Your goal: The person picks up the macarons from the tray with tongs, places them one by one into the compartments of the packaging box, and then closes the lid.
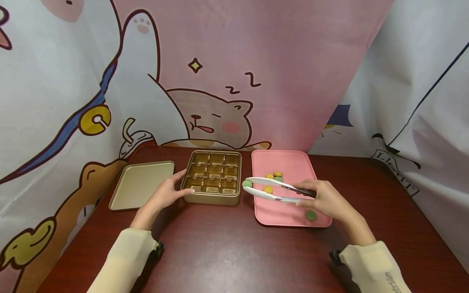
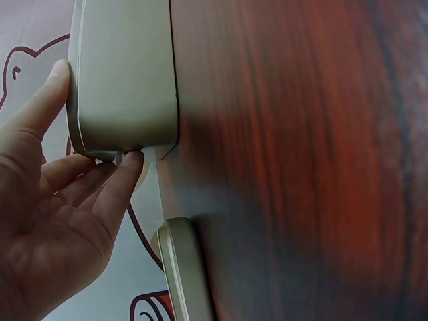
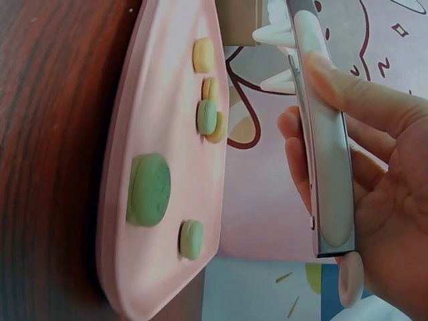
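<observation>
Reddish table (image 1: 220, 252); left fingers (image 2: 119, 192) spread against tin (image 1: 211, 198), right fingers (image 3: 297, 157) grip tongs (image 3: 328, 154).

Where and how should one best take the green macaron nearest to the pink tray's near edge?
Probably by opposite sides of its round edge, coming from above: the green macaron lies flat, apart from the others, and the raised rim of the pink tray stands close on the near side.

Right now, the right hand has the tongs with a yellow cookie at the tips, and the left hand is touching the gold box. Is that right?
Not quite: the cookie at the tips of the tongs is green, as the head view shows. The right hand does have the tongs, and the left hand touches the gold box.
</observation>
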